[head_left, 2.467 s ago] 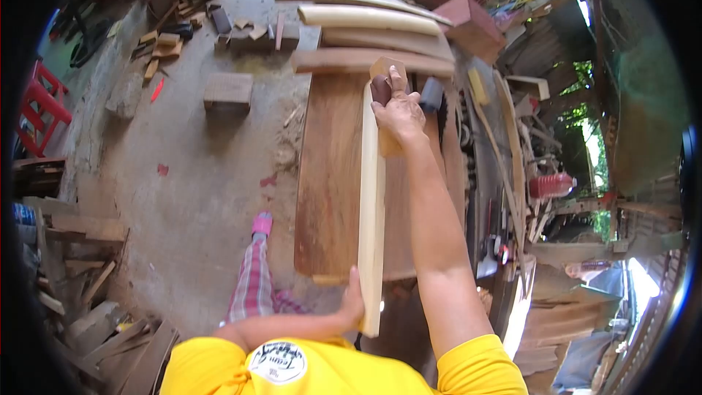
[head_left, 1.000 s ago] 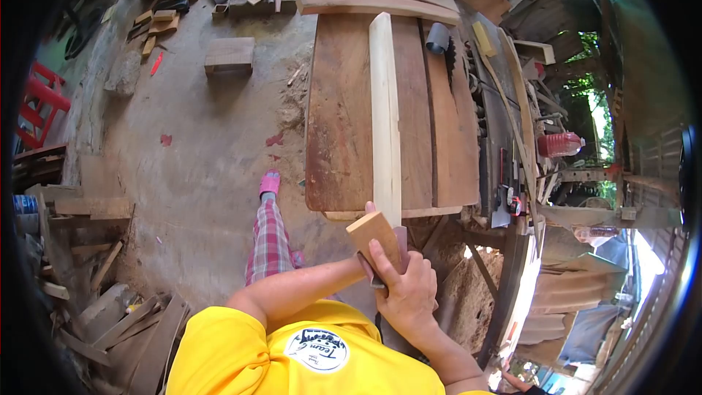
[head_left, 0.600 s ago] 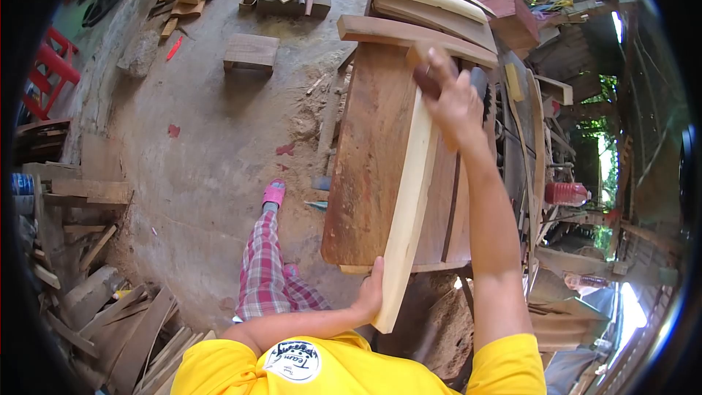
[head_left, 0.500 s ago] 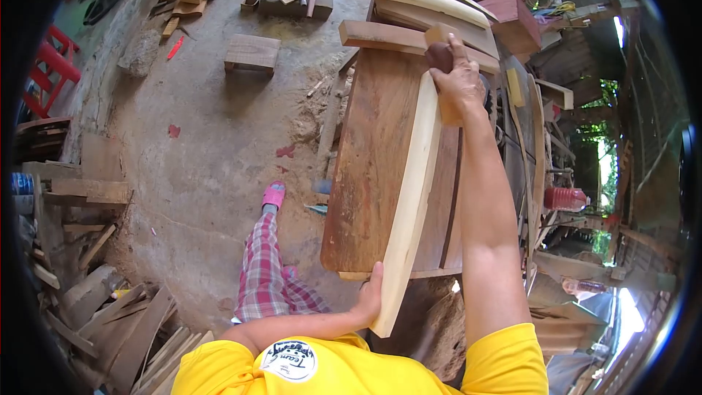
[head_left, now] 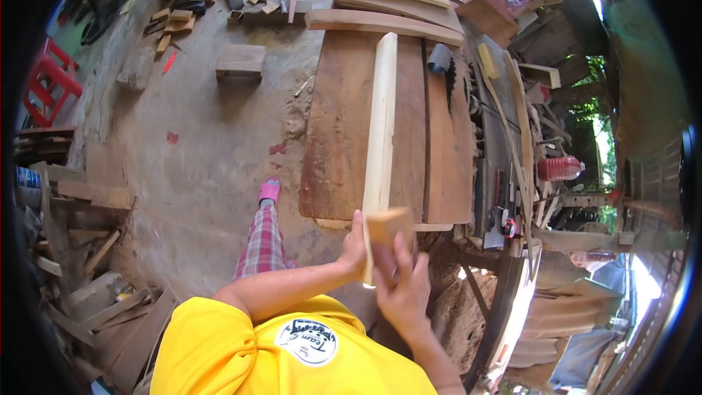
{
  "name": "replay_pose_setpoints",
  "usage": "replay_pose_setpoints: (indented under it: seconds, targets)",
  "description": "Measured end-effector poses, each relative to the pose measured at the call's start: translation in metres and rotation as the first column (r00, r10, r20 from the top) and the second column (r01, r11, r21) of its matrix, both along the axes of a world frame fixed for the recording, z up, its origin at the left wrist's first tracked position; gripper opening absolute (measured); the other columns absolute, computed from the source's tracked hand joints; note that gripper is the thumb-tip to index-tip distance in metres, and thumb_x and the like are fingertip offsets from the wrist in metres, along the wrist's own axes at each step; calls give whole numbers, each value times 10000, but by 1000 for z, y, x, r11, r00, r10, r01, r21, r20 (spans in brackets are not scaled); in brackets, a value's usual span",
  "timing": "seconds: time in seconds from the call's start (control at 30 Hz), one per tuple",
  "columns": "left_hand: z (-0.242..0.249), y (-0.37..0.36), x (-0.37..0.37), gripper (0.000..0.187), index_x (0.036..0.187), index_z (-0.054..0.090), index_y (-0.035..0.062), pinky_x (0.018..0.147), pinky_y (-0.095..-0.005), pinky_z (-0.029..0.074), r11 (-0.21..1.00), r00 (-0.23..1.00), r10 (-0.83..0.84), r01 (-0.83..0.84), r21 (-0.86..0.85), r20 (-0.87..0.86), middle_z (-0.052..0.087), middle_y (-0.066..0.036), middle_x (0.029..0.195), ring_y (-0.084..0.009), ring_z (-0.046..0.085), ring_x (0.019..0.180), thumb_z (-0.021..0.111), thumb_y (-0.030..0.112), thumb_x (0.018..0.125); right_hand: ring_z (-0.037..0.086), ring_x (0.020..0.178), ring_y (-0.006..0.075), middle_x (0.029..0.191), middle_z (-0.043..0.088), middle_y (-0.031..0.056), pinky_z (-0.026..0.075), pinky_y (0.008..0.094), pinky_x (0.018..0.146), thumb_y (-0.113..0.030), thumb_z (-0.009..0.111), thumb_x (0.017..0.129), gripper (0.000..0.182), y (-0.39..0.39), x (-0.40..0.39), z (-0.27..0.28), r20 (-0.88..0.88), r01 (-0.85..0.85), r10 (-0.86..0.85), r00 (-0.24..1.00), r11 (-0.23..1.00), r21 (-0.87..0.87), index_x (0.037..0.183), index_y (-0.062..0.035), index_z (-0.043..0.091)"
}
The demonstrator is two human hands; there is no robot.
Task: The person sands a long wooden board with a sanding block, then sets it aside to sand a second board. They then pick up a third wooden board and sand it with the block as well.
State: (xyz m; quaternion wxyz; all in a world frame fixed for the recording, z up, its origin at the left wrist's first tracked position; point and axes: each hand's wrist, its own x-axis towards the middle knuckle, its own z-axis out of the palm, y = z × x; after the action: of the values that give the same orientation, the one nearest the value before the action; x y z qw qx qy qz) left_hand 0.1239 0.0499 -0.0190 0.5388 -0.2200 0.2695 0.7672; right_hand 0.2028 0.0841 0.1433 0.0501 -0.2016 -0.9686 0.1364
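Observation:
A long pale wooden strip point(head_left: 380, 124) lies lengthwise over the brown plank bench top point(head_left: 340, 132), its near end close to my body. At that near end, my left hand point(head_left: 354, 249) grips the strip's left side. My right hand point(head_left: 406, 281) is wrapped round a wooden hand plane point(head_left: 390, 227), a block with a darker brown part under the fingers. Motion blurs the plane, which overlaps the strip's near end and hides part of it.
Several planks point(head_left: 387, 23) lie across the bench's far end, beside a reddish wood block point(head_left: 482, 7). A grey cylinder point(head_left: 439, 58) and a tape measure point(head_left: 510, 227) are on the right. A small wooden stool point(head_left: 240, 61) and a red plastic stool point(head_left: 55, 80) stand left.
My right hand has drawn the plane from the strip's far end back to its near end. The strip appears further left and more upright in view; my left hand stays by its near end.

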Motion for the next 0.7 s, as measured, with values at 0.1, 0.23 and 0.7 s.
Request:
replay_pose_setpoints:
  seconds: [0.1,0.23,0.7]
  targets:
    - [26,-8,-6,758,1273,601,59,932,-390,521,999,1000,-10,10,34,0,665,-122,1142,-246,645,1042,269,684,1002,564,855,378,995,505,195,484,469,737,-296,750,825,750,-10,14,1,-42,-32,32,999,999,-2,1494,-276,412]
    - [53,-6,-14,814,1154,664,40,826,-330,545,964,984,-38,-11,-265,-177,693,-99,1017,-199,670,932,214,701,999,566,858,409,982,489,198,481,493,740,-301,717,845,748,43,-88,-7,-28,26,-24,999,998,65,1511,-304,377]
    - [28,-10,-11,797,1069,692,23,840,-325,499,934,949,-217,135,-330,-228,694,-94,945,-183,648,931,239,676,1013,581,1211,445,1311,578,303,472,444,1048,-413,760,760,998,255,-421,-55,-34,69,-85,996,937,-342,1567,-243,199]
